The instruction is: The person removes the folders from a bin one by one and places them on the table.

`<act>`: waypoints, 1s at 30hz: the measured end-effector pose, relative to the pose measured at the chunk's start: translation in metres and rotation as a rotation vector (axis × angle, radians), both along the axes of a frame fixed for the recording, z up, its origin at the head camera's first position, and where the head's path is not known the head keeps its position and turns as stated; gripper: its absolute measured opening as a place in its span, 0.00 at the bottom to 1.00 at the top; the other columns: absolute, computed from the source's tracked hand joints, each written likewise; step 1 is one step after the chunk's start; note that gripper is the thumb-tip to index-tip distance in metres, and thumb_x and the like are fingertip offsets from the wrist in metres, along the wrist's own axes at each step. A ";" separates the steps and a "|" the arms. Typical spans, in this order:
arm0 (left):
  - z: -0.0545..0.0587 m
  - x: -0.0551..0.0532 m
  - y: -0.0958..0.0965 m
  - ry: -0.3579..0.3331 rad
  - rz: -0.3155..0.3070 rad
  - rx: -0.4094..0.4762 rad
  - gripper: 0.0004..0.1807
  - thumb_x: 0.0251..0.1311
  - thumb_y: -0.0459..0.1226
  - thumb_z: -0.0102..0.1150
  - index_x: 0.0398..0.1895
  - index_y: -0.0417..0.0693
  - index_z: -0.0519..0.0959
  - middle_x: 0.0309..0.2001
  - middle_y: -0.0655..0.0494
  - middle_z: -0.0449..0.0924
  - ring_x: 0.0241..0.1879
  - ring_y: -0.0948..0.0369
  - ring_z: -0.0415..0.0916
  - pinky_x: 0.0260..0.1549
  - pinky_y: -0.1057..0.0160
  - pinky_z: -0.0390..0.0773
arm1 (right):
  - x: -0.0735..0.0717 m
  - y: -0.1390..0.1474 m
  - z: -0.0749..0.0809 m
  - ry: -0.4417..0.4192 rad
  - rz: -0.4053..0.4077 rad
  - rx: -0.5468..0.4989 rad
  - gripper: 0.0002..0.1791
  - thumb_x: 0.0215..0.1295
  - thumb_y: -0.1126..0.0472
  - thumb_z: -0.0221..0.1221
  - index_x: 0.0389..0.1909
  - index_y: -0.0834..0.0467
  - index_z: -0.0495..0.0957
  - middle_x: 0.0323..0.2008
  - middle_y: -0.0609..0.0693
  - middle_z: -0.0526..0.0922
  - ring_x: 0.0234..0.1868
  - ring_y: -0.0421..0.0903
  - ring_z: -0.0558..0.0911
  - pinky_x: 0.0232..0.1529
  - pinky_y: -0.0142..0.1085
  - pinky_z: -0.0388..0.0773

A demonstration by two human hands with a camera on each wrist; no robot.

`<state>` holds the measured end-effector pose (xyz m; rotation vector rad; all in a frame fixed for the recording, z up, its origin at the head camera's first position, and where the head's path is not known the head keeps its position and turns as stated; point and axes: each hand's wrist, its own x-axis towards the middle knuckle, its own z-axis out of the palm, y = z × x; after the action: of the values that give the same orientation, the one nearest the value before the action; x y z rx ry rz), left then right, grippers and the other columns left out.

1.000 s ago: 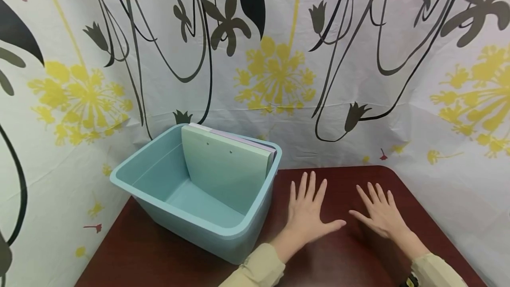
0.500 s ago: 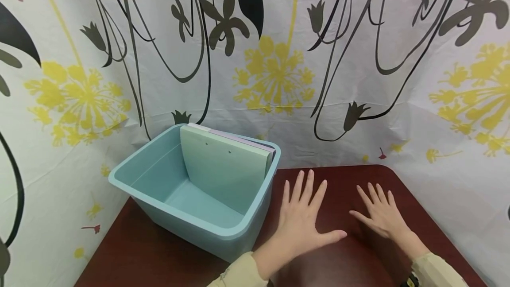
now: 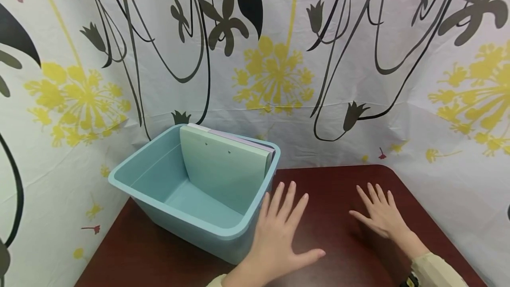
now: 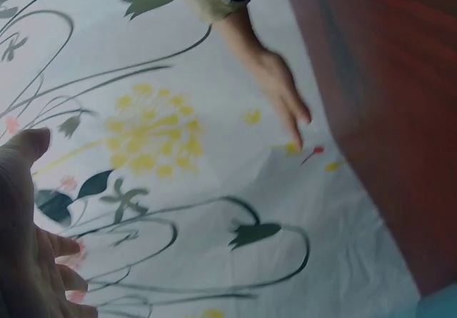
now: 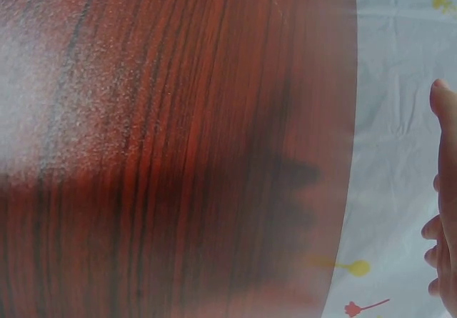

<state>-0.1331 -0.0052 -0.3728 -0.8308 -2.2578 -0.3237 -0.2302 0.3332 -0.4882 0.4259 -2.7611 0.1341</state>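
Note:
My left hand (image 3: 275, 238) is raised with its fingers spread, holding nothing; in the head view it overlaps the right end of a light blue plastic tub (image 3: 175, 209). Farther right, my right hand (image 3: 380, 214) is held over the table with fingers straight and apart, also holding nothing. A pale green folder (image 3: 227, 167) with two small dots near its top stands upright in the tub against the far side. Behind it shows the edge of a lilac folder (image 3: 243, 140). In the left wrist view, the left hand (image 4: 28, 239) is at the left edge, with the right hand (image 4: 278, 86) beyond.
The tub stands on a dark red wood-grain table (image 3: 330, 260) with a rounded far right corner. A white cloth (image 3: 287, 83) printed with flowers hangs behind and at both sides. A dark cable (image 3: 17, 189) runs down at the far left.
My left hand has moved left and nearer to me, toward the tub's right end, its fingers still spread. The right hand, the tub and the folders stay as they were.

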 end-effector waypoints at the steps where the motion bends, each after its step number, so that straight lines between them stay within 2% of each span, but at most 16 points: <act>1: 0.002 0.000 -0.004 0.015 -0.015 0.013 0.55 0.39 0.68 0.57 0.70 0.54 0.52 0.72 0.50 0.45 0.70 0.50 0.45 0.59 0.44 0.59 | 0.000 0.000 0.000 0.002 0.001 0.001 0.44 0.58 0.36 0.50 0.67 0.61 0.56 0.62 0.73 0.58 0.65 0.69 0.52 0.58 0.64 0.46; 3: 0.006 0.001 -0.013 0.045 -0.038 0.037 0.54 0.39 0.65 0.61 0.69 0.51 0.56 0.71 0.49 0.48 0.68 0.48 0.49 0.57 0.44 0.61 | 0.000 0.000 -0.001 0.008 0.002 0.005 0.43 0.58 0.36 0.50 0.66 0.62 0.57 0.61 0.73 0.59 0.64 0.69 0.53 0.57 0.64 0.48; 7: 0.012 0.001 -0.033 0.017 -0.058 0.057 0.46 0.43 0.57 0.64 0.66 0.49 0.61 0.70 0.47 0.50 0.67 0.47 0.53 0.57 0.43 0.62 | 0.000 0.001 -0.001 -0.006 0.004 -0.001 0.44 0.59 0.36 0.50 0.67 0.61 0.55 0.62 0.73 0.58 0.65 0.69 0.52 0.58 0.64 0.46; 10: 0.014 0.002 -0.049 -0.031 -0.044 0.051 0.40 0.50 0.55 0.59 0.65 0.49 0.62 0.70 0.47 0.51 0.67 0.48 0.53 0.57 0.43 0.62 | 0.000 0.002 -0.001 -0.002 0.004 -0.001 0.44 0.58 0.36 0.50 0.67 0.61 0.55 0.62 0.73 0.58 0.65 0.69 0.52 0.58 0.64 0.46; 13: 0.014 0.000 -0.065 -0.036 -0.044 0.077 0.35 0.56 0.55 0.54 0.64 0.48 0.64 0.69 0.46 0.55 0.66 0.47 0.55 0.55 0.41 0.63 | 0.001 0.002 -0.002 0.012 0.001 0.010 0.44 0.58 0.36 0.50 0.66 0.62 0.57 0.61 0.73 0.59 0.63 0.69 0.54 0.57 0.63 0.48; 15: 0.013 -0.003 -0.076 -0.013 -0.052 0.104 0.34 0.58 0.56 0.50 0.63 0.47 0.66 0.68 0.46 0.57 0.65 0.47 0.57 0.53 0.40 0.64 | 0.001 0.002 -0.002 0.017 -0.003 0.016 0.44 0.58 0.35 0.50 0.66 0.62 0.57 0.61 0.72 0.60 0.63 0.69 0.55 0.57 0.63 0.49; 18: 0.011 -0.009 -0.093 0.034 -0.091 0.148 0.32 0.60 0.57 0.47 0.60 0.45 0.69 0.65 0.46 0.62 0.65 0.47 0.58 0.56 0.41 0.62 | 0.002 0.002 -0.003 0.016 -0.005 0.015 0.43 0.57 0.35 0.50 0.65 0.62 0.59 0.61 0.72 0.60 0.62 0.69 0.56 0.56 0.63 0.49; 21: 0.007 -0.020 -0.113 0.119 -0.136 0.184 0.31 0.61 0.58 0.42 0.56 0.43 0.73 0.62 0.46 0.67 0.63 0.47 0.60 0.63 0.49 0.56 | 0.002 0.002 -0.003 0.010 -0.004 0.007 0.43 0.57 0.36 0.50 0.65 0.62 0.58 0.61 0.73 0.60 0.63 0.69 0.55 0.57 0.64 0.49; 24: 0.003 -0.034 -0.134 0.206 -0.172 0.242 0.32 0.62 0.58 0.40 0.50 0.40 0.76 0.57 0.44 0.73 0.61 0.47 0.63 0.65 0.58 0.53 | 0.002 0.002 -0.004 0.001 -0.008 0.009 0.44 0.57 0.35 0.50 0.65 0.62 0.58 0.61 0.72 0.59 0.63 0.69 0.55 0.57 0.63 0.48; 27: -0.001 -0.048 -0.157 0.253 -0.163 0.313 0.32 0.62 0.57 0.40 0.46 0.38 0.77 0.52 0.42 0.75 0.59 0.48 0.66 0.64 0.61 0.55 | 0.002 0.002 -0.004 -0.013 -0.016 0.009 0.44 0.57 0.35 0.50 0.65 0.62 0.58 0.62 0.72 0.59 0.63 0.69 0.55 0.57 0.64 0.48; 30: -0.005 -0.058 -0.181 0.301 -0.128 0.369 0.32 0.62 0.57 0.41 0.44 0.35 0.78 0.48 0.39 0.77 0.55 0.47 0.68 0.63 0.63 0.57 | 0.002 0.001 -0.004 -0.022 -0.018 0.007 0.44 0.57 0.35 0.50 0.65 0.62 0.58 0.62 0.72 0.59 0.63 0.69 0.55 0.57 0.64 0.48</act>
<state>-0.1914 -0.1864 -0.3779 -0.7696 -1.7986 -0.6106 -0.2283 0.3347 -0.4921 0.4036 -2.7868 0.1258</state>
